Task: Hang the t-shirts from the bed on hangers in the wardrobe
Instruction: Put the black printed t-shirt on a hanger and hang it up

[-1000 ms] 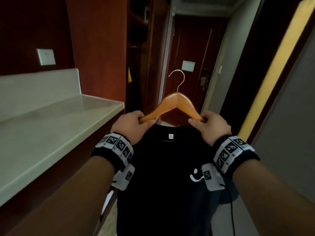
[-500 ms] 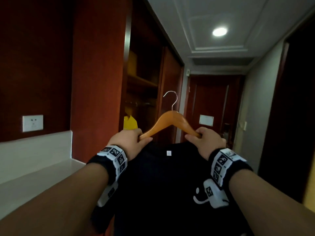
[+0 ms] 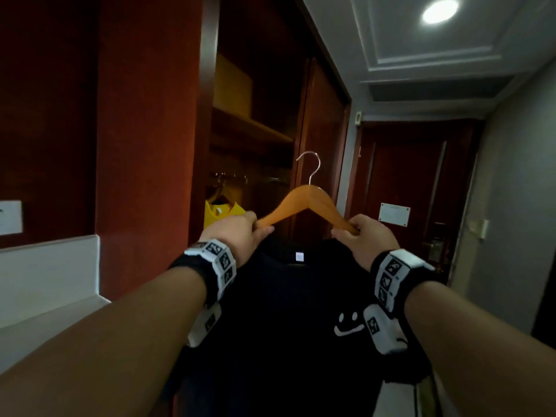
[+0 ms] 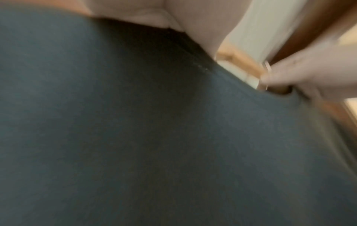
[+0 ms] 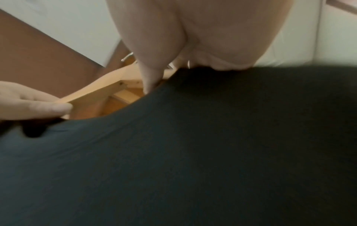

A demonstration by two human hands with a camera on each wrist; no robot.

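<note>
A black t-shirt with a white smiley print hangs from a wooden hanger with a metal hook, held up in front of me. My left hand grips the hanger's left arm together with the shirt's shoulder, and my right hand grips the right arm the same way. Both wrist views are filled by the dark t-shirt. The open wardrobe stands ahead on the left, its rail carrying a yellow t-shirt on a hanger.
A pale countertop with a white backsplash runs along the left, under a wall socket. A narrow corridor leads to a dark wooden door with a white notice on it. A ceiling light shines above.
My view has tilted up and come closer to the wardrobe; the rail and the yellow t-shirt now show clearly. Both hands keep the same grip on the hanger and shirt.
</note>
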